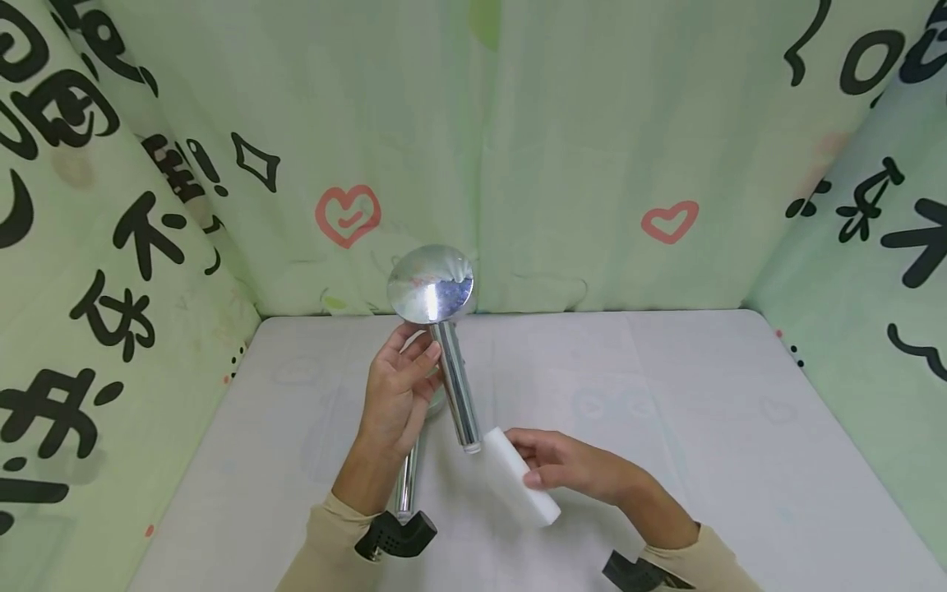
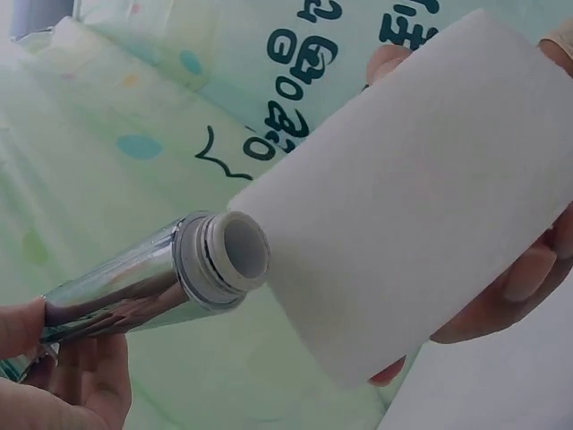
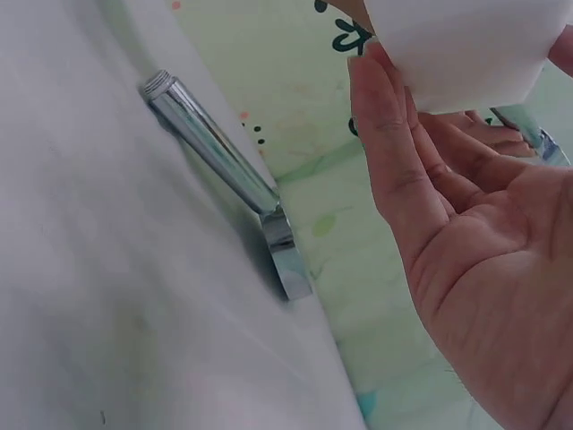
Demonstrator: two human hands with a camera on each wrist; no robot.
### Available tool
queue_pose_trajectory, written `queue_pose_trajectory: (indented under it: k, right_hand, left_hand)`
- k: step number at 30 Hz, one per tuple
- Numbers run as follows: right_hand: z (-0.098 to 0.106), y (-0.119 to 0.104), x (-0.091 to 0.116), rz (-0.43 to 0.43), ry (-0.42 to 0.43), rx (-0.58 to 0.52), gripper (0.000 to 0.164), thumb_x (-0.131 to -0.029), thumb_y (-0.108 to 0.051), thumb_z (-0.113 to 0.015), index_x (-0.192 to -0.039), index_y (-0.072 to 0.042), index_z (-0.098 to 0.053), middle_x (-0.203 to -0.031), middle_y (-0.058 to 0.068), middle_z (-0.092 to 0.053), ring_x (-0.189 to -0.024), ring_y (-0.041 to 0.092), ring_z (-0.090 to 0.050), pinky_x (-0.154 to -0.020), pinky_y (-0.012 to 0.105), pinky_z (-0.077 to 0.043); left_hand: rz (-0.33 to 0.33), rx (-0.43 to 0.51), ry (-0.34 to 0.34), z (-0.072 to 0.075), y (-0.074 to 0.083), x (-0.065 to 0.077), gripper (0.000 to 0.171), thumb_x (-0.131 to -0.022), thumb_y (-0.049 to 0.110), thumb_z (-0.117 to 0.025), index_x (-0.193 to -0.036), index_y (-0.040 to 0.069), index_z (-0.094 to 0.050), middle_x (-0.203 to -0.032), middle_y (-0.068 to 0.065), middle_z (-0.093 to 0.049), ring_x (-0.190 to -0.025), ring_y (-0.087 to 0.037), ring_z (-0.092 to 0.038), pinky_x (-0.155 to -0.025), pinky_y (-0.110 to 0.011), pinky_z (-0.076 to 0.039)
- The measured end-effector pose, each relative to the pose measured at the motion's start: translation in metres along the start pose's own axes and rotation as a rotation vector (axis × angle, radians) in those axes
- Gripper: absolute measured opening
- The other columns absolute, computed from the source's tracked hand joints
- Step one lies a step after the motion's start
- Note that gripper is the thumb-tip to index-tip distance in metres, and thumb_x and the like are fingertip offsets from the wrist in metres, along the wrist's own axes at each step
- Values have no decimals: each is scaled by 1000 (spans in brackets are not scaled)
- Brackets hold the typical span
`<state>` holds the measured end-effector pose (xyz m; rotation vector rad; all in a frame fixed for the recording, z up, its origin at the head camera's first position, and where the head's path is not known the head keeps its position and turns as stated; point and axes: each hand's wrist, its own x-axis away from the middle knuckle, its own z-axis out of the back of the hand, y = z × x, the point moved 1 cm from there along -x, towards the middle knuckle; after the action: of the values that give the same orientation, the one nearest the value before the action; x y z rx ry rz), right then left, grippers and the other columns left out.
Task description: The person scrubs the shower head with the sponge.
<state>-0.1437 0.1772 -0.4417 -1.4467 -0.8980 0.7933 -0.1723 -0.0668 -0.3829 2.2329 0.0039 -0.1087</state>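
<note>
My left hand grips a chrome shower head high on its handle, with the round face up and the handle slanting down. The left wrist view shows the open threaded end of that handle, pale inside. A smooth white cylinder, its exact kind unclear, is held by my right hand between thumb and fingers. Its upper end is close to the handle's lower end; whether they touch I cannot tell. Another chrome shower head lies on the table, partly hidden behind the left hand in the head view.
A white cloth covers the table. Pale green curtains with black writing and red hearts enclose it at the back and both sides. Each wrist carries a black camera mount.
</note>
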Motion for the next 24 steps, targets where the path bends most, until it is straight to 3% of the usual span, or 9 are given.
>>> queue_pose_trajectory:
  k: [7,12,24]
  right_hand:
    - [2,1,9,4,-93,-6,47,-99,-19,-54,-140,3,-47,-116,4,-64,-97,12,-64,-80,30,-57]
    - [4,-3,13,16,-141,0,47,-100,-22,-53,-139,4,-47,-114,2,-63,-99,11,-63,-81,30,-57]
    - [13,-16,22,136,-137,-16,44,-102,-18,-50,-139,4,-46,-111,5,-63,-91,11,-65,-70,28,-58]
  left_hand:
    - [2,-1,11,3,-1,0,35,-98,-9,-55,-131,2,-52,-109,-7,-65,-93,-14,-63,-78,-27,-53]
    - [17,-14,23,6,-4,0,35,-97,-8,-56,-130,2,-52,-110,-7,-66,-94,-15,-64,-77,-28,-53]
    - [109,-53,43,14,-18,1,40,-98,-6,-58,-136,1,-49,-108,-5,-64,-91,-13,-63,-74,-29,-53]
